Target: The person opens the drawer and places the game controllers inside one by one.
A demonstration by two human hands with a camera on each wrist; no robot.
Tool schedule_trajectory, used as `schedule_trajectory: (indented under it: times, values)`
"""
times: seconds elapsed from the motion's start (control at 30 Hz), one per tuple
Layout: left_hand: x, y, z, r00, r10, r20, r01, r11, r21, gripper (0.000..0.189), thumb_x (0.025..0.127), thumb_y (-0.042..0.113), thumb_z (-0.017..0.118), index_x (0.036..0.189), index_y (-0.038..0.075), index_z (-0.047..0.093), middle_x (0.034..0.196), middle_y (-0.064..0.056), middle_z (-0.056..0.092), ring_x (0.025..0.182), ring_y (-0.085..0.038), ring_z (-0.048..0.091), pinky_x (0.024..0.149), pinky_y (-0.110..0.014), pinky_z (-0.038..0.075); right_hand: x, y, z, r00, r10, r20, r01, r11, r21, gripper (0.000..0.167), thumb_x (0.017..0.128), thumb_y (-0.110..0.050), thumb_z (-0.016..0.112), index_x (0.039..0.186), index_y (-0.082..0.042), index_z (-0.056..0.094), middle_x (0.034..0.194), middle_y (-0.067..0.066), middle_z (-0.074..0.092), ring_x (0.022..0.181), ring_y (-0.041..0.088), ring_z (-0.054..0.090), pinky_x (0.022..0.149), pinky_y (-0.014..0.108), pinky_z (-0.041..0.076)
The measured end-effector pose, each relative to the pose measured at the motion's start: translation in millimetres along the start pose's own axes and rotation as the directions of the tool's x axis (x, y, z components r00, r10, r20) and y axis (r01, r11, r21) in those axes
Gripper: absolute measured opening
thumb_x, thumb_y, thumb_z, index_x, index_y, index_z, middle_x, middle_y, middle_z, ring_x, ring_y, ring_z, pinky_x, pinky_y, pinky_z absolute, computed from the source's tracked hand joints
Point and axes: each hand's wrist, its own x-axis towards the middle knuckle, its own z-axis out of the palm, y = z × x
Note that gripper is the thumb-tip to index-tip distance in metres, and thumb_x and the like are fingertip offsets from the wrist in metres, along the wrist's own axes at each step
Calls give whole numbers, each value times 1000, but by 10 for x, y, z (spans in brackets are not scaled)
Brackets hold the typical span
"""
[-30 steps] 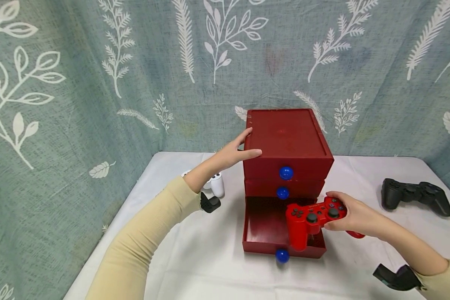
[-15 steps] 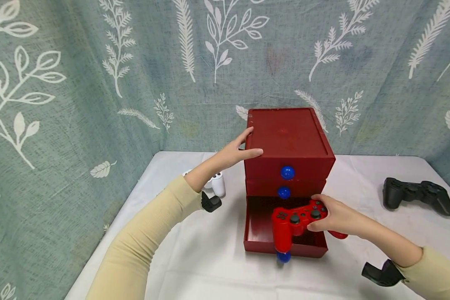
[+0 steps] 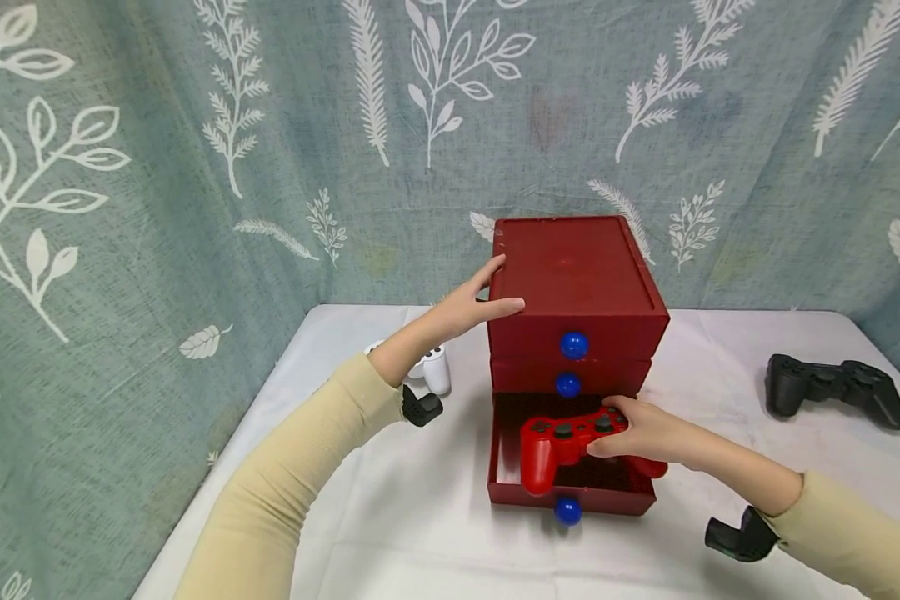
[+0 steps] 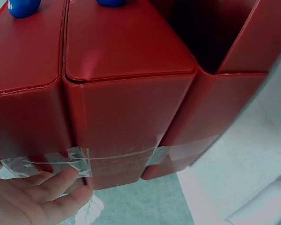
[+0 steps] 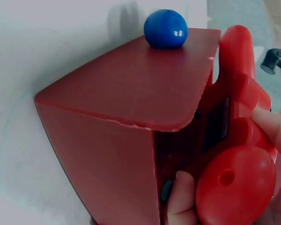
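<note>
A dark red cabinet (image 3: 570,267) with blue knobs stands on the table, its bottom drawer (image 3: 615,502) pulled out. My right hand (image 3: 656,433) grips a red game controller (image 3: 543,458) by its right half, directly above that drawer. The right wrist view catches the controller's underside (image 5: 236,183) just behind the drawer front (image 5: 126,84), one grip at the rim. At the cabinet's upper left edge, my left hand (image 3: 461,308) rests with fingers extended and thumb over the top. In the left wrist view its fingers (image 4: 61,185) touch the taped side.
A white game controller (image 3: 437,371) lies left of the cabinet, partly hidden by the left forearm. On the right lies a black game controller (image 3: 832,390). A patterned curtain (image 3: 390,192) hangs behind the white-covered table (image 3: 420,517).
My right hand has carried the red controller leftward, from the drawer's right side to over its middle. The left hand has stayed on the cabinet.
</note>
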Motion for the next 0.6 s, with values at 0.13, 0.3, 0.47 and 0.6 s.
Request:
schedule_trajectory:
  times: [0.13,0.3,0.47,0.6]
  values:
    - [5,-12,5,1000,-6,-4,6,1000,3,78,86,44,56,147,37,8,152,1,15,137,-19,19,106,-49,26,71,-10,16,1000,-10,2,10,1000,-12,73,75,-38,69,126,7,42,107,12,56,93,23,53,72,39,49]
    - [-3,-10,14,1000,-15,-6,15,1000,15,78,86,45,57,146,38,8,152,1,15,138,-20,18,106,-49,25,150,-12,70,1000,-18,-6,18,1000,11,63,74,-36,70,118,4,49,102,8,58,90,20,53,72,36,48]
    - [-13,7,11,1000,-17,-6,17,1000,12,78,86,44,57,147,37,8,152,1,16,137,-20,21,105,-49,26,211,-7,129,999,-31,-25,30,999,-28,63,73,-35,71,117,5,50,104,9,59,91,21,54,76,39,48]
    - [-10,13,12,1000,-15,-8,15,1000,12,78,86,44,57,147,36,8,152,1,16,137,-21,22,105,-49,26,266,-9,147,999,-35,-23,33,997,-65,67,72,-36,71,120,6,50,110,13,59,98,25,54,83,45,47]
